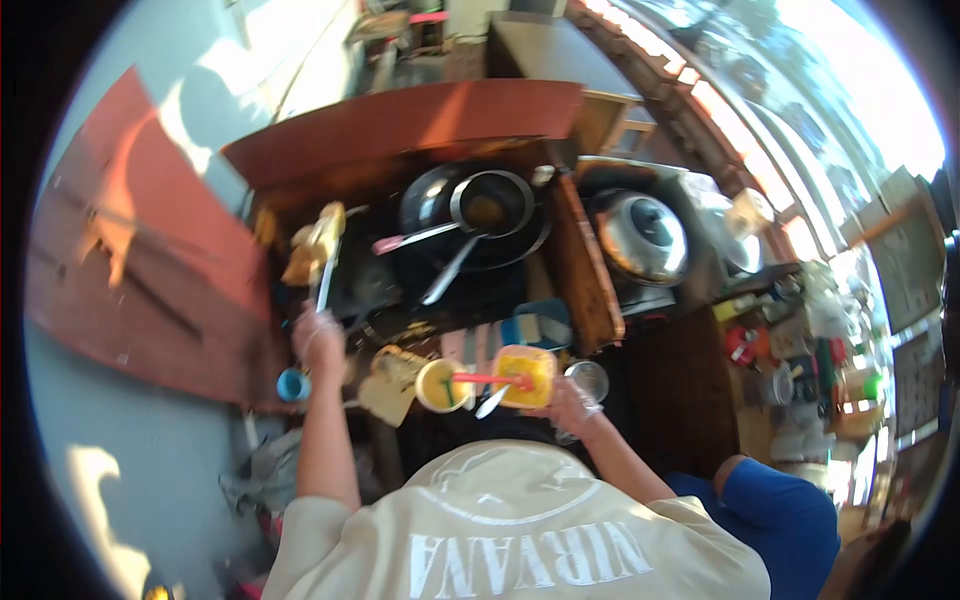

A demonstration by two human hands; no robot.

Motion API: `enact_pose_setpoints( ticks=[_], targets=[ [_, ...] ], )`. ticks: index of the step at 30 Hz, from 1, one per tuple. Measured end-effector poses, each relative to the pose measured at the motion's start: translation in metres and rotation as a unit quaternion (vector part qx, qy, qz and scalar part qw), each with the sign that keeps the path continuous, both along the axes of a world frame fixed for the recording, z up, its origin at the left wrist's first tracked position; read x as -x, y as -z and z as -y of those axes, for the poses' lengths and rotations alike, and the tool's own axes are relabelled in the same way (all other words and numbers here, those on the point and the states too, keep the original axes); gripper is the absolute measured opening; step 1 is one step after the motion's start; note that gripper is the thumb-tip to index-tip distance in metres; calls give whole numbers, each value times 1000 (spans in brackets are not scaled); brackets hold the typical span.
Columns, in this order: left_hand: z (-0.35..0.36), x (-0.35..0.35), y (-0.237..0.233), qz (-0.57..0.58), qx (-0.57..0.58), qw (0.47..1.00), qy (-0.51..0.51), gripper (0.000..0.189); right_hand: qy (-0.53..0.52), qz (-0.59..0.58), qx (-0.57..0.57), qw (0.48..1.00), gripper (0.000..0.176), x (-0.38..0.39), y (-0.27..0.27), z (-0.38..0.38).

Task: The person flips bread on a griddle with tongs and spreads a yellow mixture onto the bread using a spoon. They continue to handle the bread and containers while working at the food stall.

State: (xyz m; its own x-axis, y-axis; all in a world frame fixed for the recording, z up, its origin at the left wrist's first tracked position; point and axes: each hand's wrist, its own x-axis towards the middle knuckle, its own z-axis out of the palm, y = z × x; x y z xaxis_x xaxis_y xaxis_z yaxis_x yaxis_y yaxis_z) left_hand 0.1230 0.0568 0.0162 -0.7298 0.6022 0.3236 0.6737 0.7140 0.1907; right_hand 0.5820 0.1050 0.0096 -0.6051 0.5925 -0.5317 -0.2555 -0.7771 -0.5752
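Note:
My left hand (318,337), in a clear plastic glove, is closed around a long thin metal utensil (327,278) at the left of the dark cooking surface. Pale, browned food (326,232) is at the utensil's far end; its exact kind is blurred. My right hand (574,406), also gloved, grips the side of a square plastic tub (541,393) of yellow sauce in front of my chest. A red-handled brush or spatula (483,378) and a white spoon handle (492,403) rest in it. Beside the tub stands a round cup (434,400) with yellowish contents.
A wok (425,195) holds a strainer or small pan (512,232) at the back. A wooden partition (590,270) separates it from a lidded pot (643,240) on the right. A blue cup (293,385) sits at left. Another person's blue-clad leg (775,505) is close at my right.

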Motion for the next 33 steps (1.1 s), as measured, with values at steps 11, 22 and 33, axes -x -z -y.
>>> enact_pose_setpoints(
  ticks=[11,22,33],
  targets=[
    [16,0,-37,-221,214,950,45,35,-84,15,-81,993,34,3,4,-18],
    [222,-26,-51,556,-155,794,-190,29,-121,-42,-46,991,41,10,11,-29],
    [125,31,-321,-456,-25,874,166,28,-237,96,-258,932,31,70,0,-23]
  ],
)
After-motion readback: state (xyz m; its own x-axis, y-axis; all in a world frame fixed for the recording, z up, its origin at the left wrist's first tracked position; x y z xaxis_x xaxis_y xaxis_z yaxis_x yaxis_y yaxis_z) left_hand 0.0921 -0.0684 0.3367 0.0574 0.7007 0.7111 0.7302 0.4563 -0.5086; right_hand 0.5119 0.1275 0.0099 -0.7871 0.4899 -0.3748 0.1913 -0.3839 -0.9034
